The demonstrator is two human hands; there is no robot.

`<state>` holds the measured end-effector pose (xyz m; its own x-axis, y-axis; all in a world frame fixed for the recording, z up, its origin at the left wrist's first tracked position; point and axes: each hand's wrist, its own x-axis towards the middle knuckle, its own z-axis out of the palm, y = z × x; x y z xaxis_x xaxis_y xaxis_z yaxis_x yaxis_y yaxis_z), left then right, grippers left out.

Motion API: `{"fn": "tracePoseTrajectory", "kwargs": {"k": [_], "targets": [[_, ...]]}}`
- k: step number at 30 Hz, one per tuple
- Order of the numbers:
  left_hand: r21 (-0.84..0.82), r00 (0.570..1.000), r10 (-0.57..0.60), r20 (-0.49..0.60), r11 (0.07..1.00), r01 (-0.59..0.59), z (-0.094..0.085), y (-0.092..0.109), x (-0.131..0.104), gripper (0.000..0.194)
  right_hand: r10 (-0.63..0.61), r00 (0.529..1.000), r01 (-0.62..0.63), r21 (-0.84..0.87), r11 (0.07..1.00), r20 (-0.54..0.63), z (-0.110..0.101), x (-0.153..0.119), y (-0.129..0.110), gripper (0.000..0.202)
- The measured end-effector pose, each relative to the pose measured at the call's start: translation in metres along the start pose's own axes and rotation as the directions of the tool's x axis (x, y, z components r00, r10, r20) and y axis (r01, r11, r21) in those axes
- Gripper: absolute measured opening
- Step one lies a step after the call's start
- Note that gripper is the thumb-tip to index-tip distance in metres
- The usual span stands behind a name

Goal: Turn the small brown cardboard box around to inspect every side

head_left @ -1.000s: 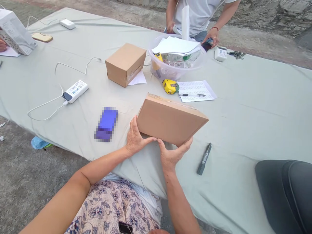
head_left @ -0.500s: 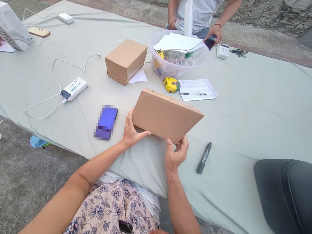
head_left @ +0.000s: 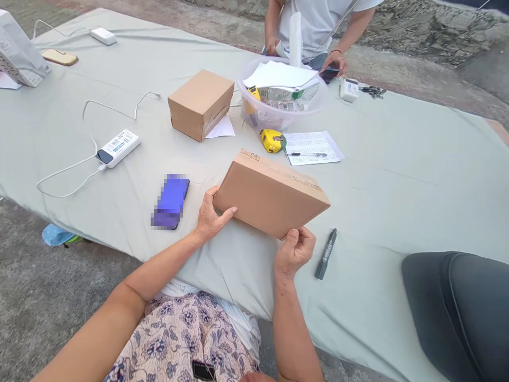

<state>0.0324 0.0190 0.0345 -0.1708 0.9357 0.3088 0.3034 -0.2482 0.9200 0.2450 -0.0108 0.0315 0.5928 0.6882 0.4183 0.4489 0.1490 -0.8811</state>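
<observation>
flat brown cardboard box (head_left: 272, 193), sealed with tape along its top seam: held tilted above the near edge of the grey-green cloth-covered table (head_left: 397, 175), far side raised, broad face toward the camera
left hand (head_left: 209, 217): clasped on the box's lower left corner, thumb laid along the front face, fingers behind (hidden)
right hand (head_left: 295, 250): curled at the box's lower right corner, thumb pressed to the bottom edge, fingers folded in under it
dark grey marker pen (head_left: 326, 254): flat on the cloth, just right of the right hand, apart from it
purple phone (head_left: 170, 201), blurred: flat on the cloth, near the left hand, not touching
white power bank (head_left: 117, 149) with white cable: further left, well apart
small yellow tape measure (head_left: 272, 141): beyond the box, beside a printed sheet of paper (head_left: 312, 147) with a pen (head_left: 306, 154) lying on it
smaller, taller brown cardboard box (head_left: 201, 104): behind, on a slip of white paper
clear round plastic tub (head_left: 280, 101): right of that box, holding papers and a bottle
another person in a white shirt (head_left: 318, 21): at the far side of the table, one hand on a dark phone
dark grey padded seat (head_left: 457, 307): lower right, edge of view
</observation>
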Motion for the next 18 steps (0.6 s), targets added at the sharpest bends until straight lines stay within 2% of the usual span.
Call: {"fn": "tracePoseTrajectory", "kwargs": {"k": [9,15,18], "targets": [[-0.055,0.999,-0.028,-0.023,0.998,0.027,-0.0009,-0.0013,0.0011,0.048,0.048,0.998,-0.049,0.026,0.998,0.051,-0.0038,0.0015,0.0034,0.053],[-0.024,0.999,-0.045,-0.024,0.999,0.045,-0.0034,0.0008,0.0024,0.062,0.057,0.995,-0.057,-0.01,0.998,0.081,-0.006,0.0032,0.0049,0.058],[0.013,0.999,-0.032,0.006,0.999,0.032,-0.0045,0.0014,0.0023,0.061,0.07,0.993,-0.068,-0.022,0.997,0.094,-0.0065,0.0037,0.0063,0.057]]}}
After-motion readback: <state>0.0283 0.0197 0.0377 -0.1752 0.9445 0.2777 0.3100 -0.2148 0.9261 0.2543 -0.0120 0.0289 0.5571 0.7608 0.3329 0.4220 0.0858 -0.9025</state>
